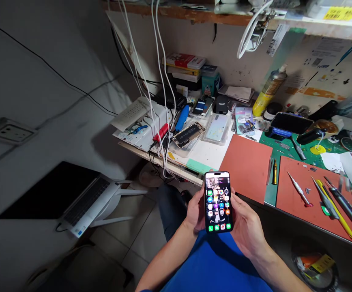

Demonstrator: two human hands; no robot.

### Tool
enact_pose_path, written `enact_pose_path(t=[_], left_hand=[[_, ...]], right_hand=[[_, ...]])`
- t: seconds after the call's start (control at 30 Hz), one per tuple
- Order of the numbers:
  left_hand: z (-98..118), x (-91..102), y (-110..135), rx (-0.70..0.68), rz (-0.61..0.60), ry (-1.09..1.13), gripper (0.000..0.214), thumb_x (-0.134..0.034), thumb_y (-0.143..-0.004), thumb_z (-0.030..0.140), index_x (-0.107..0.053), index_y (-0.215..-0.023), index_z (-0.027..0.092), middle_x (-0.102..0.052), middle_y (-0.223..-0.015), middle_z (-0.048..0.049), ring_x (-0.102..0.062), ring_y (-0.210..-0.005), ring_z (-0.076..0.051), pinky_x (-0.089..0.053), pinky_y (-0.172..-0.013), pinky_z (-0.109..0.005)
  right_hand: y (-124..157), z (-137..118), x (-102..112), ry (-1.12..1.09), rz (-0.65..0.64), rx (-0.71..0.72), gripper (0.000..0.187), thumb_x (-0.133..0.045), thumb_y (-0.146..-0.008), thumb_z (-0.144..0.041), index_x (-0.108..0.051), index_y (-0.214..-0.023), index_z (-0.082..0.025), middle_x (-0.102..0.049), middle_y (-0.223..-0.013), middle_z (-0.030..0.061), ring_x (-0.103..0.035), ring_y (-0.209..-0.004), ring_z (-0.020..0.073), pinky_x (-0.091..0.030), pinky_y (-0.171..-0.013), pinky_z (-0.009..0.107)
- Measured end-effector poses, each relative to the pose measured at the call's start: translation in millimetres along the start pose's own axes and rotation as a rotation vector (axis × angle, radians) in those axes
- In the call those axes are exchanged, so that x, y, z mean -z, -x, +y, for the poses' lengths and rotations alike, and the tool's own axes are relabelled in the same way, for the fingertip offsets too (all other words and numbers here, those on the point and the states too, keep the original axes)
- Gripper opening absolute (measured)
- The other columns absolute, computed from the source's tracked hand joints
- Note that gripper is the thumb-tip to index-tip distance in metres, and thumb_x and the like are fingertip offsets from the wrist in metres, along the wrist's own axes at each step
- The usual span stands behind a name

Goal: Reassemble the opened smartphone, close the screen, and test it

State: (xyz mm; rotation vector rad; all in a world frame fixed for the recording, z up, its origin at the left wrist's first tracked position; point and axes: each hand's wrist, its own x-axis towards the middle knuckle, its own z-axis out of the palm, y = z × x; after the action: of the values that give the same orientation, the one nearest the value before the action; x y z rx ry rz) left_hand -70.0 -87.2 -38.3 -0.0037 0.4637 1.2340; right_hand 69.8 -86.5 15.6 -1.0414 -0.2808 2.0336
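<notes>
A smartphone (218, 201) with a lit home screen full of app icons is held upright over my lap, in front of the workbench edge. My left hand (195, 213) grips its left side. My right hand (246, 228) cups its right side and lower back. Both hands are closed around the phone, screen facing me.
The workbench (200, 156) carries a red mat (246, 165), a second red mat (312, 194) with screwdrivers and tweezers, opened phones, a yellow spray can (269, 90) and white cables (157, 81). An open laptop (72, 194) rests on a white chair at lower left.
</notes>
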Motion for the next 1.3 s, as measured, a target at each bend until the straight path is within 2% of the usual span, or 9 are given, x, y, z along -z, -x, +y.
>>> enact_pose_path(t=[0.17, 0.3, 0.4, 0.5, 0.7, 0.87, 1.1, 1.3], left_hand=[[-0.4, -1.4, 0.7, 0.0, 0.014, -0.019, 0.069, -0.074, -0.09, 0.047, -0.059, -0.15, 0.016, -0.073, -0.138, -0.0176, -0.067, -0.13, -0.041, -0.045, -0.116, -0.056], [1.3, -3.5, 0.1, -0.006, -0.046, -0.033, 0.072, -0.071, -0.093, 0.048, -0.052, -0.156, 0.019, -0.07, -0.143, -0.018, -0.066, -0.133, -0.041, -0.044, -0.117, -0.057], [6.1, -7.2, -2.1, -0.101, -0.026, -0.082, 0.069, -0.067, -0.097, 0.048, -0.049, -0.159, 0.025, -0.068, -0.146, -0.0144, -0.064, -0.136, -0.037, -0.043, -0.119, -0.055], [12.4, -11.2, -6.1, -0.216, 0.028, -0.174, 0.062, -0.069, -0.096, 0.047, -0.057, -0.153, 0.026, -0.07, -0.144, -0.0115, -0.063, -0.137, -0.034, -0.044, -0.119, -0.05], [19.1, -11.9, -14.0, -0.305, -0.019, -0.273, 0.046, -0.079, -0.09, 0.039, -0.073, -0.133, 0.026, -0.071, -0.143, -0.0107, -0.064, -0.136, -0.033, -0.049, -0.114, -0.048], [20.2, -9.0, -17.0, -0.311, -0.016, -0.289, 0.043, -0.082, -0.087, 0.037, -0.076, -0.127, 0.026, -0.07, -0.146, -0.0102, -0.065, -0.136, -0.033, -0.052, -0.111, -0.047], [21.8, -5.1, -20.1, -0.288, -0.057, -0.287, 0.043, -0.084, -0.085, 0.035, -0.077, -0.126, 0.026, -0.07, -0.146, -0.0087, -0.06, -0.142, -0.033, -0.045, -0.12, -0.049], [26.8, -0.7, -19.4, -0.252, -0.106, -0.271, 0.042, -0.083, -0.085, 0.034, -0.078, -0.125, 0.026, -0.071, -0.144, -0.0096, -0.063, -0.139, -0.034, -0.048, -0.116, -0.049]], right_hand=[[1.0, -0.9, -0.7, 0.012, 0.015, -0.005, 0.046, -0.086, -0.085, -0.048, -0.08, -0.122, -0.022, -0.078, -0.126, 0.0084, -0.071, -0.101, 0.0279, -0.055, -0.078, 0.036], [1.9, -2.3, 1.1, 0.005, -0.005, 0.004, 0.045, -0.085, -0.087, -0.047, -0.079, -0.124, -0.023, -0.078, -0.125, 0.0081, -0.071, -0.107, 0.0296, -0.056, -0.086, 0.039], [2.1, -2.8, 3.8, 0.01, -0.03, 0.0, 0.043, -0.083, -0.09, -0.044, -0.078, -0.127, -0.023, -0.079, -0.125, 0.0077, -0.071, -0.109, 0.0295, -0.057, -0.087, 0.039], [2.2, -2.7, 6.4, 0.013, -0.023, -0.007, 0.04, -0.081, -0.092, -0.041, -0.078, -0.128, -0.024, -0.079, -0.125, 0.0071, -0.072, -0.107, 0.0279, -0.057, -0.085, 0.037], [2.7, -1.6, 7.6, -0.002, -0.007, -0.011, 0.038, -0.082, -0.091, -0.039, -0.079, -0.126, -0.024, -0.08, -0.123, 0.0063, -0.073, -0.104, 0.0255, -0.057, -0.085, 0.035], [2.3, -3.6, 7.9, -0.022, -0.022, -0.008, 0.037, -0.082, -0.091, -0.037, -0.079, -0.125, -0.022, -0.081, -0.119, 0.0072, -0.073, -0.1, 0.0241, -0.058, -0.083, 0.034], [1.3, -8.8, 8.6, -0.049, -0.001, -0.022, 0.037, -0.084, -0.089, -0.034, -0.08, -0.123, -0.022, -0.081, -0.119, 0.007, -0.074, -0.101, 0.0228, -0.059, -0.082, 0.032], [5.2, -11.0, 3.1, -0.002, 0.0, -0.054, 0.04, -0.086, -0.086, -0.039, -0.08, -0.121, -0.02, -0.082, -0.116, 0.0096, -0.075, -0.095, 0.0251, -0.059, -0.078, 0.034]])
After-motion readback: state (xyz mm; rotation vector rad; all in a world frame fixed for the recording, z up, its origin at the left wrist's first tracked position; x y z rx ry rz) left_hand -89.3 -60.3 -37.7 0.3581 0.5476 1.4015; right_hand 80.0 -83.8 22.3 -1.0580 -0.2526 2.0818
